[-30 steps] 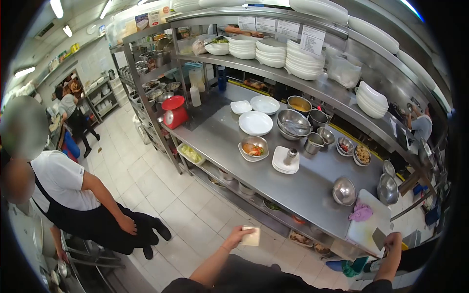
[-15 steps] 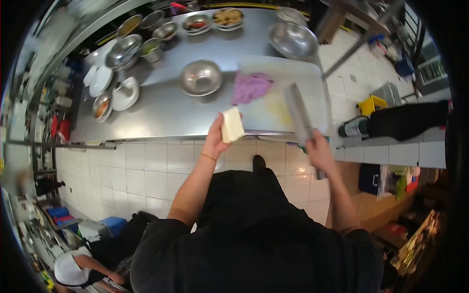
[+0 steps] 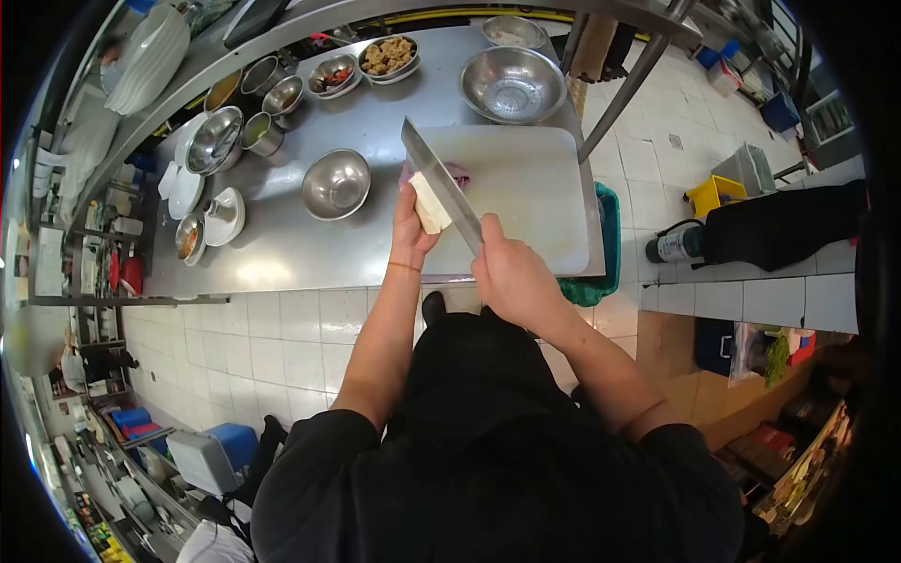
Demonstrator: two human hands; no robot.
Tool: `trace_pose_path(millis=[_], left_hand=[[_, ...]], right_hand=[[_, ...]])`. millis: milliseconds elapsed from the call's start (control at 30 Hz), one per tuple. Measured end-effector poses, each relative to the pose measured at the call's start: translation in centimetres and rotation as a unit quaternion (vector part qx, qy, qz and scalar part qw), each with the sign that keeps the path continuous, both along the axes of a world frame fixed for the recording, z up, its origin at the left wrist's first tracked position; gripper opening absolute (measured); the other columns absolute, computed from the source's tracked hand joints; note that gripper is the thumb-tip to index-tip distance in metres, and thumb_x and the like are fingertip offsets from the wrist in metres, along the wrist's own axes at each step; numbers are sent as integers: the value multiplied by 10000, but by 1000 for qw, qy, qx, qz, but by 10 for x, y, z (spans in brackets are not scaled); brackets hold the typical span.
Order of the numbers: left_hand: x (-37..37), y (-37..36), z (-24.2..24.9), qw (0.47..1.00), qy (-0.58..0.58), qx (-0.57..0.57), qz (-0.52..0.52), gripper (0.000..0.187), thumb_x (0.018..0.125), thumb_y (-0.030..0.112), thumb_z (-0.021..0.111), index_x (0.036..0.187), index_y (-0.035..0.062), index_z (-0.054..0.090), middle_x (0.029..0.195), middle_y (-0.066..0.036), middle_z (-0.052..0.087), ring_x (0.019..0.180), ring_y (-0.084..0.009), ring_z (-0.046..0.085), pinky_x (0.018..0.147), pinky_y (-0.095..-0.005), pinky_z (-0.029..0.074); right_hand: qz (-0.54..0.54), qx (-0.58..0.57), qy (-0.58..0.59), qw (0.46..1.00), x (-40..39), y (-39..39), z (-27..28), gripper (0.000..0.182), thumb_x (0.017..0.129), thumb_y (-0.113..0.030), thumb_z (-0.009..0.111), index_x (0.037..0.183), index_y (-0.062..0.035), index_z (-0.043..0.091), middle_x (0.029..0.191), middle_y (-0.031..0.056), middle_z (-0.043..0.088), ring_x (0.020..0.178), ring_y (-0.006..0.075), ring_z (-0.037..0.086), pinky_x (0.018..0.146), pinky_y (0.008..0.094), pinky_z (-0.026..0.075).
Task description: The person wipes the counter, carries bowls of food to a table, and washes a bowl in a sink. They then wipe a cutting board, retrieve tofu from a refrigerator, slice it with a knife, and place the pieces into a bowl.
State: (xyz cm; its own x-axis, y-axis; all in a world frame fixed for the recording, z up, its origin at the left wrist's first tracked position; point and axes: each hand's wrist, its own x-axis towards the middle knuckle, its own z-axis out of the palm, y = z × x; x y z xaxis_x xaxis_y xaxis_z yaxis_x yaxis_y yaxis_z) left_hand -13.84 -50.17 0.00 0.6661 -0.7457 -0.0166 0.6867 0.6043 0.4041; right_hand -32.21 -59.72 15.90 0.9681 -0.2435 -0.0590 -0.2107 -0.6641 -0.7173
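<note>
The brushed stainless-steel desk [image 3: 267, 249] carries a white plastic cutting board [image 3: 530, 202] at its right end; the board's flat surface would seem a steadier support for a blade stroke than a raised palm. Above the board's left edge slants a broad, rectangular steel cleaver [image 3: 443, 183], its tip pointing away from the body. A round, shiny steel bowl [image 3: 336, 188] sits on the desk just left of the left hand [image 3: 407, 233].

The right hand [image 3: 514, 281] is closed around the cleaver's handle; a firm grip with a loose wrist should give the best control of so long a blade. The left hand cradles the block from below and the side, gripping it lightly. Its fingertips are best tucked well below the blade's path, with only gentle pressure on the block. A crumpled purple cloth [image 3: 459, 173] lies partly hidden behind the cleaver.

The pale, cream-coloured rectangular block [image 3: 431, 204] is in the left hand, beside the blade; whether they touch cannot be told. It looks soft, so a slow, straight, light stroke would likely suit it, stopping short of the palm.
</note>
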Motion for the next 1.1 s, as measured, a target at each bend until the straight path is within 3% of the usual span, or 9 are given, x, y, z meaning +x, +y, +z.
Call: trace_pose_path(millis=[200,267,333,433,700,867,1000,1067,1100], left_hand=[[8,-10,-7,996,15,-85,-25,649,928,499,520,1438,158,307,1285,-111,552,1167,-289,561,1021,-476,460],[-6,-14,13,995,-23,70,62,640,861,609,554,1193,62,566,1034,-74,637,974,-231,611,855,-400,522],[-7,-9,19,995,-27,70,60,637,866,607,549,1198,63,563,1040,-76,638,974,-228,612,847,-393,527],[6,3,29,990,-60,96,78,636,875,608,538,1210,68,556,1052,-80,637,970,-220,617,837,-378,535],[36,32,38,984,-47,134,104,618,890,601,528,1219,78,555,1051,-74,650,942,-202,639,837,-365,539],[58,50,57,989,6,107,103,537,936,485,541,1199,17,539,1036,-100,649,923,-220,656,798,-367,554],[88,65,71,969,5,208,136,463,911,434,619,1118,23,568,1010,-74,658,867,-194,669,707,-330,565],[111,82,87,948,-26,309,64,452,912,424,623,1125,29,566,1003,-69,657,868,-191,669,706,-317,563],[119,94,96,973,-22,224,51,431,919,399,618,1132,29,564,1045,-77,658,917,-194,669,707,-326,562]], right_hand=[[17,-8,72,997,-32,-1,14,294,850,-70,516,1065,76,378,718,267,613,697,464,613,620,545,467],[11,1,86,996,-29,-1,10,293,849,-72,518,1061,79,383,726,270,614,696,464,612,624,546,465],[21,11,5,1000,-10,0,-13,278,872,-69,502,1048,77,345,694,276,583,681,476,580,633,544,445],[35,48,-20,998,26,11,-42,282,859,-60,505,1044,85,349,728,282,591,709,473,588,641,544,445],[43,86,-24,995,83,41,-68,269,848,-80,514,1019,76,377,745,306,595,720,484,594,654,565,441],[40,105,-41,993,95,40,-29,204,891,-95,503,978,48,386,712,305,572,687,486,581,614,535,424],[-19,84,-69,994,93,27,1,162,905,-92,494,975,20,401,686,272,566,647,470,571,579,496,419],[-46,68,-91,993,98,21,1,149,907,-85,489,979,17,406,680,262,563,636,462,570,572,484,420],[-60,48,-95,992,101,18,-3,178,903,-79,485,1021,22,399,666,263,569,627,467,573,564,506,419]])
